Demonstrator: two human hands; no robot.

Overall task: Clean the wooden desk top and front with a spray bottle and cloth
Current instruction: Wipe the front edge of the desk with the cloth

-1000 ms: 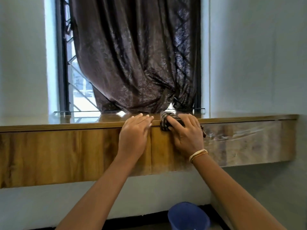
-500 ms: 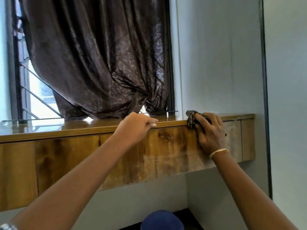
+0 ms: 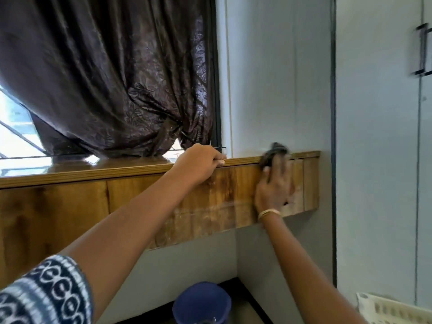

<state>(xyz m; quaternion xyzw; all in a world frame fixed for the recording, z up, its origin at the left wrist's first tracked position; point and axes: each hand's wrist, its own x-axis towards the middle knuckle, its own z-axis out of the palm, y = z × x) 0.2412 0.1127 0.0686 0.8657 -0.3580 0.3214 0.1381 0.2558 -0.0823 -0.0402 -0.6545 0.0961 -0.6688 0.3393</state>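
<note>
1. At the far left, a patterned blue-and-white sleeve [image 3: 44, 291] covered the upper part of the left arm, which reached up and across toward the desk.
2. The wooden desk [image 3: 70, 202] ran along the wall under a dark curtain [image 3: 105, 78]; its glossy top caught the window light, and its front panel showed pale smears toward the right end.
3. The left hand [image 3: 198, 163] was curled over the top front edge of the desk, fingers hooked on the lip and holding nothing else. It looked like a brace for the body.
4. Below, on the floor, a blue bucket [image 3: 202, 302] stood near the corner.
5. The right hand [image 3: 273, 183], blurred, lay flat with fingers spread against the front panel near its right end, pressing the cloth [image 3: 274, 150]. The cloth's dark bunched end stuck up above the fingertips at the top edge; the rest was hidden under the palm.
6. The cloth looked soft, light and limp, so it would likely fold or slip out unless pinned under a flat palm with the loose end tucked in; on the smooth, damp-looking panel it should glide easily.
7. No spray bottle was visible.
8. At the far right stood a pale cupboard door [image 3: 378, 160], with a white slotted basket [image 3: 392, 309] at the lower corner.
</note>
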